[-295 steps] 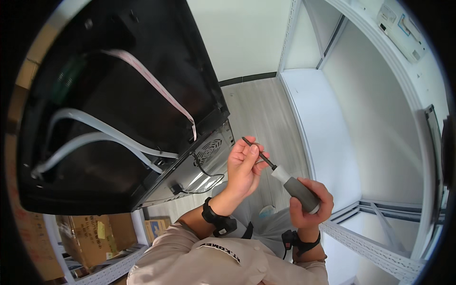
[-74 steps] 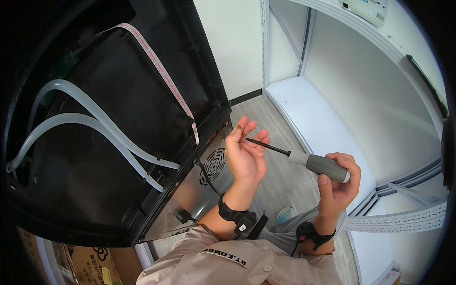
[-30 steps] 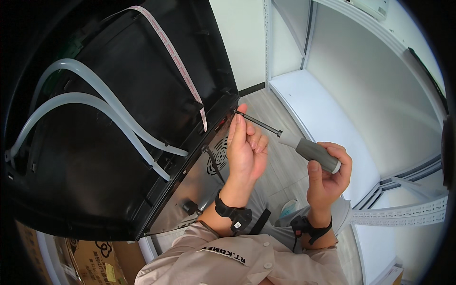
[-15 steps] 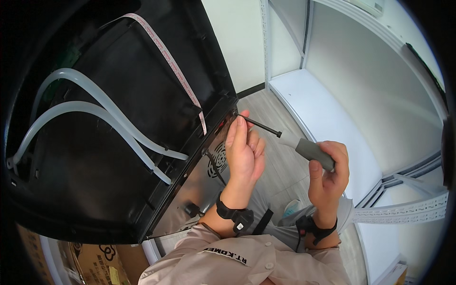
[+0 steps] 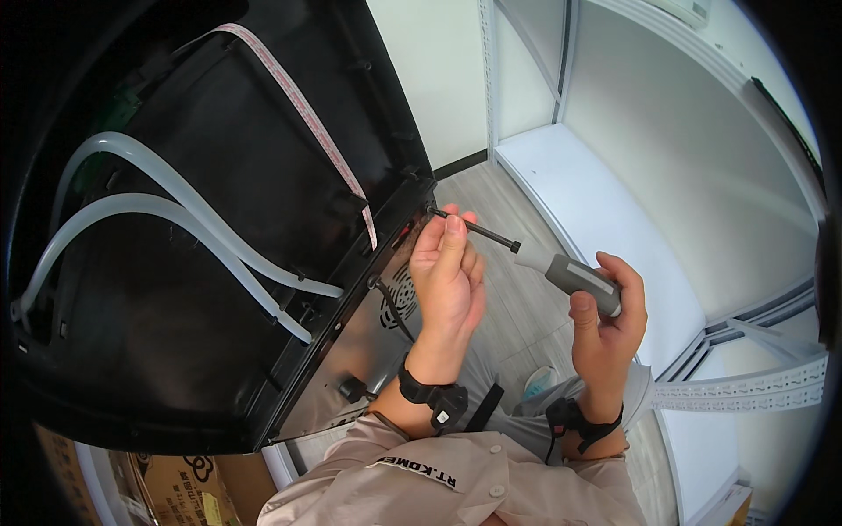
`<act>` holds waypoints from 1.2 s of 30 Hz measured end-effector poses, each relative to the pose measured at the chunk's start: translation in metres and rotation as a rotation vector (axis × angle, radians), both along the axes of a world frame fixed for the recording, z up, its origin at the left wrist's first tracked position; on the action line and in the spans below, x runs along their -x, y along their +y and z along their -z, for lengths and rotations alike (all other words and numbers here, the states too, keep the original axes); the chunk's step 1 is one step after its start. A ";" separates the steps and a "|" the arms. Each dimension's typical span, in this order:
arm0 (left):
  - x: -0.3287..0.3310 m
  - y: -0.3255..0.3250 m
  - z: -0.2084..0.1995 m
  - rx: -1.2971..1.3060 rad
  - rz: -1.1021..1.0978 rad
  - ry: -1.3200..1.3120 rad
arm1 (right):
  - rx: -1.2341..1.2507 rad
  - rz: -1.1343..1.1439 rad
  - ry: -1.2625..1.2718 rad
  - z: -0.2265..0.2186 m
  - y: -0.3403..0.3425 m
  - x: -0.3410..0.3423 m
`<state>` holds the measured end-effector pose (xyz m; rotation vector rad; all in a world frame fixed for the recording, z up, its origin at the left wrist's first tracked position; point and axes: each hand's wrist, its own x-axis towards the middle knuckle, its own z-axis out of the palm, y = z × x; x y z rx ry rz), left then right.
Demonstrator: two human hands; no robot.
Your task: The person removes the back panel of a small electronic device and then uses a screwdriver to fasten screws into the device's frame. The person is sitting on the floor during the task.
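A screwdriver (image 5: pixel 574 282) with a grey handle and long black shaft slants up and left to the edge of a black machine housing (image 5: pixel 351 184). Its tip meets the housing's right corner, where a small dark fastening point shows. My left hand (image 5: pixel 449 279) pinches the shaft close to the tip between thumb and fingers. Around the handle's end, my right hand (image 5: pixel 612 329) has its thumb below and its fingers on the far side, in a loose grip. Whether a screw sits at the tip is too small to tell.
Two pale hoses (image 5: pixel 175 171) and a white-and-red ribbon cable (image 5: pixel 303 105) lie across the housing's inside. Below its edge is a shiny metal panel (image 5: pixel 324 377) with a round vent and a black cord (image 5: pixel 392 307). A white shelf (image 5: pixel 605 237) stands right; a cardboard box (image 5: pixel 189 486) lower left.
The screwdriver handle has turned, and a light stripe on it now shows. My right fingers have lifted and loosened slightly. My left fingers have shifted a little along the shaft.
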<state>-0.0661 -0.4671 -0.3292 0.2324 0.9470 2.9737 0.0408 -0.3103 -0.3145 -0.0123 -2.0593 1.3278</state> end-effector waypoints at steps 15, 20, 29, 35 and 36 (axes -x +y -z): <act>-0.010 -0.001 -0.010 -0.016 0.030 -0.100 | 0.388 -0.057 -0.094 -0.021 -0.008 -0.004; -0.009 -0.003 -0.007 -0.076 0.060 -0.037 | 0.053 -0.147 0.278 -0.017 -0.006 -0.003; -0.011 0.002 -0.002 -0.164 0.121 -0.036 | 0.128 -0.119 0.220 -0.010 -0.017 -0.013; -0.012 0.006 0.003 -0.110 0.069 -0.028 | -0.175 -0.148 0.431 -0.003 -0.011 -0.002; -0.012 0.007 0.002 -0.122 0.061 -0.039 | -0.104 -0.161 0.453 -0.003 -0.015 -0.001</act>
